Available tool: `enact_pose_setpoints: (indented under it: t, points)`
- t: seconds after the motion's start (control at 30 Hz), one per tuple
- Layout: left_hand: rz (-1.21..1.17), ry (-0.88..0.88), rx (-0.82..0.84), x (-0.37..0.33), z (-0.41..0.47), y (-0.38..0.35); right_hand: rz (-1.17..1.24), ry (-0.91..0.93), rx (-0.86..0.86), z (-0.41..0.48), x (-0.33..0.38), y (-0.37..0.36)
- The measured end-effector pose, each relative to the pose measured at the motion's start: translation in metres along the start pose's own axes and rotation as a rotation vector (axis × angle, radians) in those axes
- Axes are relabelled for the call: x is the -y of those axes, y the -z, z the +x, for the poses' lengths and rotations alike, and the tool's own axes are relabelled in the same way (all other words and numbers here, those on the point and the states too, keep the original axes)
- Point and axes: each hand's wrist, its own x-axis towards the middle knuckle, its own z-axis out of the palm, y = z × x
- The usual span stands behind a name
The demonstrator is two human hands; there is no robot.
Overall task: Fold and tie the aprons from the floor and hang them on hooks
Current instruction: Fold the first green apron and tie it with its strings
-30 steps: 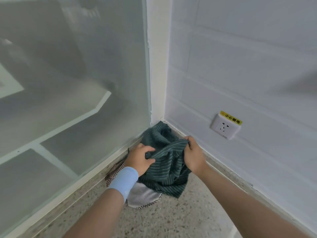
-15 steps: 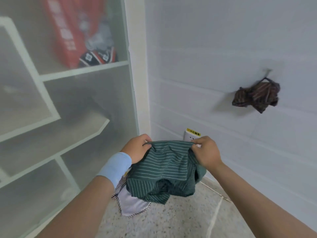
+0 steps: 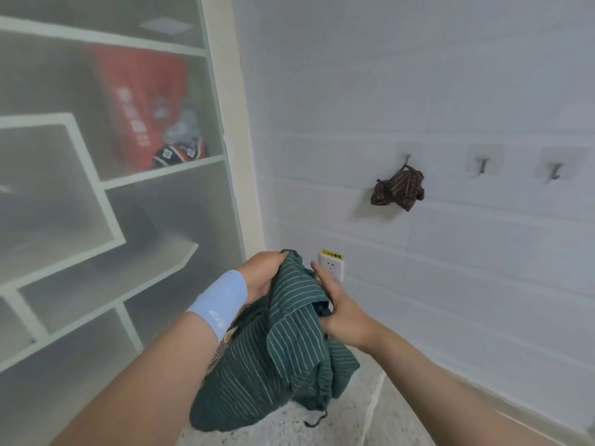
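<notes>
Hanging brown bundle (image 3: 397, 190) on leftmost hook (image 3: 406, 159); socket (image 3: 333, 268) behind green apron (image 3: 283, 342).

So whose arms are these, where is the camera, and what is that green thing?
No machine here: these are a person's two bare arms, filmed by one camera worn on the head, looking forward and down. The left hand, wearing a light blue wristband, and the right hand both grip a crumpled dark green apron with thin white stripes, above the speckled floor. On the white wall, a tied brown striped bundle hangs from the leftmost of three metal hooks; the other two are bare. A white wall socket sits behind the hands.
</notes>
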Motion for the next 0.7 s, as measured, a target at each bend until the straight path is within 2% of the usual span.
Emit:
enact_pose_setpoints:
  t: [0.07,0.13,0.2,0.3,0.4,0.43,0.47,0.5,0.57,0.6,0.7]
  points:
    - [0.001,0.031,0.089,-0.005,-0.011,-0.007,-0.091,0.011,-0.152,0.002,0.004,-0.002]
    - [0.236,-0.049,0.138,-0.012,-0.022,-0.01,-0.131,-0.066,-0.31,0.006,0.011,0.006]
    - [0.531,-0.078,0.052,-0.016,-0.028,-0.004,-0.187,-0.158,-0.385,0.008,0.017,0.017]
    - [0.837,-0.001,-0.122,-0.013,-0.027,0.016,-0.317,-0.207,-0.469,0.009,0.026,0.036]
    - [1.071,0.01,-0.257,-0.006,-0.025,0.026,-0.36,-0.177,-0.418,0.012,0.037,0.039]
    - [1.102,-0.056,-0.265,-0.006,-0.025,0.02,-0.349,-0.157,-0.38,0.015,0.044,0.036]
    - [1.064,-0.159,-0.207,-0.006,-0.025,0.012,-0.344,-0.129,-0.342,0.018,0.05,0.033]
    - [0.906,-0.239,-0.089,-0.007,-0.027,0.001,-0.352,-0.102,-0.298,0.021,0.056,0.028]
    - [0.557,-0.246,0.14,-0.007,-0.034,-0.018,-0.392,-0.076,-0.198,0.028,0.064,0.019]
    - [0.52,-0.244,0.167,-0.005,-0.034,-0.021,-0.401,-0.075,-0.158,0.03,0.067,0.017]
    - [0.667,-0.231,0.084,0.003,-0.025,-0.008,-0.451,-0.154,-0.066,0.029,0.063,0.025]
